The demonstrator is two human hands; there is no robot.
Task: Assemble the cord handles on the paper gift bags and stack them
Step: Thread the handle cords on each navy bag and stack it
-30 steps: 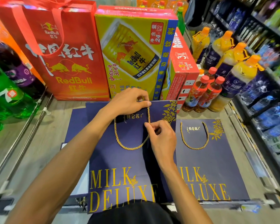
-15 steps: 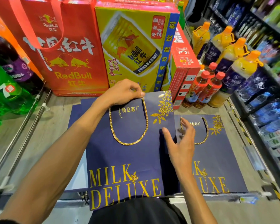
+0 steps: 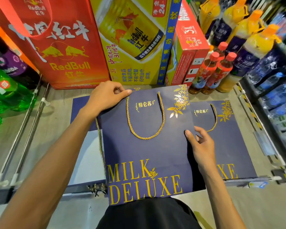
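Head view: we're down in a shop aisle, looking onto a low grey shelf (image 3: 59, 113) with metal rails along its left side. Across the back stand one red Red Bull gift bag (image 3: 59, 55) and two cartons, a yellow Red Bull carton (image 3: 135, 47) and a red carton (image 3: 190, 52). Three red-capped bottles (image 3: 210, 70) huddle just beside the red carton, with a row of orange-capped juice bottles (image 3: 254, 42) behind them. A green 7-Up bottle (image 3: 5, 91) sits far left, and racks of water bottles (image 3: 274, 90) run down the right.

Both arms reach in from below. The left grip (image 3: 104, 96) pinches the top left corner of the navy MILK DELUXE bag (image 3: 147, 152), fingers curled over the rim. The right grip (image 3: 201, 146) clasps the bag's right edge at mid-height, thumb on the printed face and fingers tucked past the edge. The bag is held flat, face up, in the middle of the shelf. Its gold cord handle (image 3: 145, 123) droops in a loop down the front, and another gold strand (image 3: 100, 142) trails along its left edge.

That makes one bag in hand. A second navy bag (image 3: 234, 142) lies flat to the right with its own gold loop (image 3: 215, 119), partly covered by the held one. More flat navy bags (image 3: 79, 109) peek out on the left, though I can't tell how many. A small bundle of loose cords (image 3: 96, 187) rests at the shelf's front edge.
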